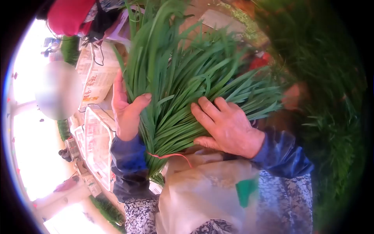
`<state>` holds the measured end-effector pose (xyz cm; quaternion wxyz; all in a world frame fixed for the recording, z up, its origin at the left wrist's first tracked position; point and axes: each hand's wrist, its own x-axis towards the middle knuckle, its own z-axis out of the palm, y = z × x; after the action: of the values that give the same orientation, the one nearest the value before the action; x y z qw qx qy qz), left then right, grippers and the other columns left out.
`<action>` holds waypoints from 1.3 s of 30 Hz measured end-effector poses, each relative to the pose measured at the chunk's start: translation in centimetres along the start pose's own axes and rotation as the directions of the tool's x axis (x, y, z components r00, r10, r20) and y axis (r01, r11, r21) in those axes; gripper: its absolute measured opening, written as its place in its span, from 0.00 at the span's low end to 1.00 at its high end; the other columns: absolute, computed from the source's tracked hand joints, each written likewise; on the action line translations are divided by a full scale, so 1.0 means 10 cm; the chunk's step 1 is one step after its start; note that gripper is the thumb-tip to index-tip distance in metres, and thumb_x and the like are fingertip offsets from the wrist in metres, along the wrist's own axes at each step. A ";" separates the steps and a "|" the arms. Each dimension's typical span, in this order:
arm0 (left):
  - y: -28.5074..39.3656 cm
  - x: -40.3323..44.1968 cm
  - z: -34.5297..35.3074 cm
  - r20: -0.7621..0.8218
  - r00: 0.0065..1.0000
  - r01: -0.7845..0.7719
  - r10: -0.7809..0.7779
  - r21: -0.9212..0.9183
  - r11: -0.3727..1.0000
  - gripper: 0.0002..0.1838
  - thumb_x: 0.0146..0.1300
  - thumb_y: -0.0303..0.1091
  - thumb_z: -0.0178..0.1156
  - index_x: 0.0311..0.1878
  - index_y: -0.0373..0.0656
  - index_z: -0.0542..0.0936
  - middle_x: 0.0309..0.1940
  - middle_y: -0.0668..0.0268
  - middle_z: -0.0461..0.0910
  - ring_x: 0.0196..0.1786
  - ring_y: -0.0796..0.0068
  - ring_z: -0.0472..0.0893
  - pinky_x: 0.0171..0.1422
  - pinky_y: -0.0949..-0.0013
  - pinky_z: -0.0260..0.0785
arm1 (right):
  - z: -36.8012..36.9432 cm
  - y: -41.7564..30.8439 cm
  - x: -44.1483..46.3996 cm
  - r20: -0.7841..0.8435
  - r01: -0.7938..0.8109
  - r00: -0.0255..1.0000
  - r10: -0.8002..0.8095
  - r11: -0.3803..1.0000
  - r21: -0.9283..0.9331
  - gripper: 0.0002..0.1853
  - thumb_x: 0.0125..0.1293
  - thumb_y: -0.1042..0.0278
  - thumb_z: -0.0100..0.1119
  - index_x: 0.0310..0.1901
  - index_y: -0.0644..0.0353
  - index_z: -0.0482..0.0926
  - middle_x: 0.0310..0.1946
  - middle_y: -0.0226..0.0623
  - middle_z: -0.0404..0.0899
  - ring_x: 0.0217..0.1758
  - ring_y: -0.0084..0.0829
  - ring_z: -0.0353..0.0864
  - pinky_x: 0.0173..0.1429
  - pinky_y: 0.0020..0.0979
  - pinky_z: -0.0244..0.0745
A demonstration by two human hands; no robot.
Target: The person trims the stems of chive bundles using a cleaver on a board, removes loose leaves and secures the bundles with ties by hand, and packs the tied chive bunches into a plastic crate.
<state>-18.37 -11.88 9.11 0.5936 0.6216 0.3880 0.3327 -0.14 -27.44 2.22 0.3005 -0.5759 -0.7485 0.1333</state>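
A large bunch of long green leaves [175, 93] fans out above my lap, tied near its lower end with a thin red band [171, 155]. My left hand [130, 111] cups the bunch's left side, thumb raised and apart from the fingers, which go partly out of sight behind the leaves. On the right side, my right hand [230, 126] lies on top of the leaves with its fingers spread. A pale translucent sheet [210, 191] with a green patch covers my lap below the bunch.
White plastic baskets [97, 70] with red writing stand at the left. More green leaves [327, 97] fill the right side, dark and blurred. A red item [70, 17] is at the upper left. Yellow-green bits [243, 23] lie at the top beside a flat greyish piece [220, 21].
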 end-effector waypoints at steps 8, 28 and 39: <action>0.03 -0.04 0.03 -0.003 1.000 0.025 -0.025 0.019 1.000 0.48 0.51 0.18 0.59 0.77 0.33 0.51 0.69 0.53 0.66 0.68 0.62 0.71 0.75 0.61 0.60 | -0.17 0.06 0.18 -0.023 0.000 1.000 0.002 0.996 0.095 0.40 0.54 0.45 0.67 0.65 0.61 0.71 0.63 0.51 0.70 0.44 0.43 0.77 0.41 0.40 0.79; 0.33 -1.07 -1.01 0.262 0.931 -0.113 -0.253 0.868 0.483 0.62 0.40 0.51 0.79 0.77 0.39 0.57 0.73 0.52 0.64 0.73 0.57 0.67 0.75 0.59 0.59 | -0.73 -0.31 0.64 0.134 0.310 0.928 -0.347 0.921 0.235 0.41 0.47 0.65 0.72 0.65 0.66 0.70 0.64 0.52 0.71 0.66 0.50 0.72 0.68 0.44 0.68; 0.14 -1.19 -0.96 0.058 0.967 0.141 -0.250 0.695 0.705 0.56 0.38 0.31 0.71 0.77 0.47 0.59 0.58 0.52 0.78 0.57 0.59 0.80 0.62 0.63 0.72 | 0.29 -0.29 1.18 0.358 0.504 0.786 -0.505 0.857 0.101 0.54 0.37 0.50 0.76 0.69 0.62 0.65 0.48 0.48 0.74 0.52 0.49 0.74 0.56 0.43 0.67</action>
<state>-32.36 -17.70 11.79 0.3807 0.7747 0.5020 0.0541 -6.03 -16.83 5.02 0.1778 -0.3191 -0.9179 0.1549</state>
